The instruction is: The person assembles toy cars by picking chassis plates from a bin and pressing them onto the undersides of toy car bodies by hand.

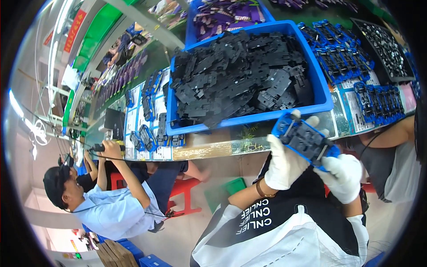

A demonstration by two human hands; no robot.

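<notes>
Left hand [284, 162]: I'm clamping it on the blue chassis [304, 140], held above my lap.
Right hand [342, 175]: I'm gripping the chassis's lower end.
Done: finished blue pieces [342, 58] are lying racked.
Left: black parts are filling the blue bin [320, 84].

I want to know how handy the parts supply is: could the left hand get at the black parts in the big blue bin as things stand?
Probably yes: the blue bin of black parts is open-topped with nothing between it and the left hand, though that hand holds the blue toy chassis.
</notes>
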